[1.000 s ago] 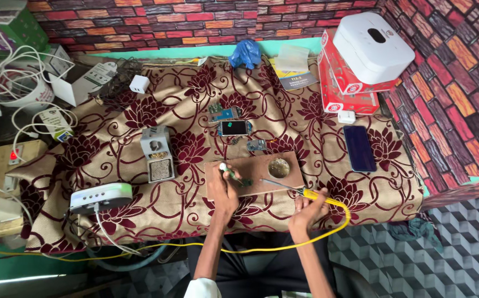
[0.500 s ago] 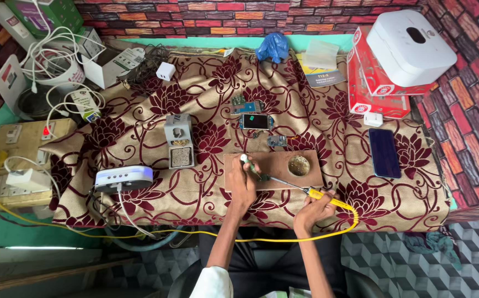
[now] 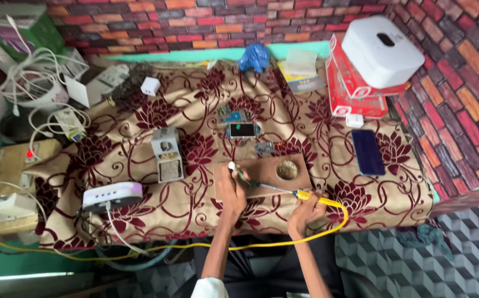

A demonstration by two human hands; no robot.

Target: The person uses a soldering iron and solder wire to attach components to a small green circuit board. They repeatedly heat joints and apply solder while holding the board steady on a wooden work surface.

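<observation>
**Hot iron over the wooden board**

Soldering iron (image 3: 300, 193) gripped by its yellow handle in the right hand (image 3: 304, 212), tip angled across the wooden board (image 3: 261, 175) at the table's front edge. Left hand (image 3: 233, 190) is closed on a small green-and-white tool (image 3: 236, 170). Risk, I'd say: the yellow cable (image 3: 283, 240) sagging off the edge could snag and jerk the tip. Whatever sits under the tip is too small to make out.

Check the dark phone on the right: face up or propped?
Lying flat on the cloth. The phone shows its whole dark face, no edge raised; whether that face is the screen, cannot tell.
</observation>
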